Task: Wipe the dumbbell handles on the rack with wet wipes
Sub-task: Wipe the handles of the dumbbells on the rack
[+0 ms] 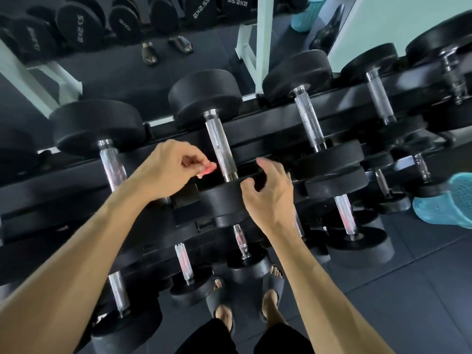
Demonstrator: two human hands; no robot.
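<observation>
Left hand [166,169] pinching pink wipe [208,169], right hand [270,190] loosely curled beside dumbbell handle [221,146]

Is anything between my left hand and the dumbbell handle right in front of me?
Nothing visible. The left hand hangs just left of the handle, with open space between, and pinches something small and pink.

The lower end of the middle dumbbell handle [221,148] is hidden behind its front weight head [224,203]. Left of this handle, the left hand [167,169] pinches something small and pink [208,169], too blurred to tell what it is. Right of the handle, the right hand [268,192] covers part of the head. Far right, the blue basket [444,203] is cut by the picture's edge.
</observation>
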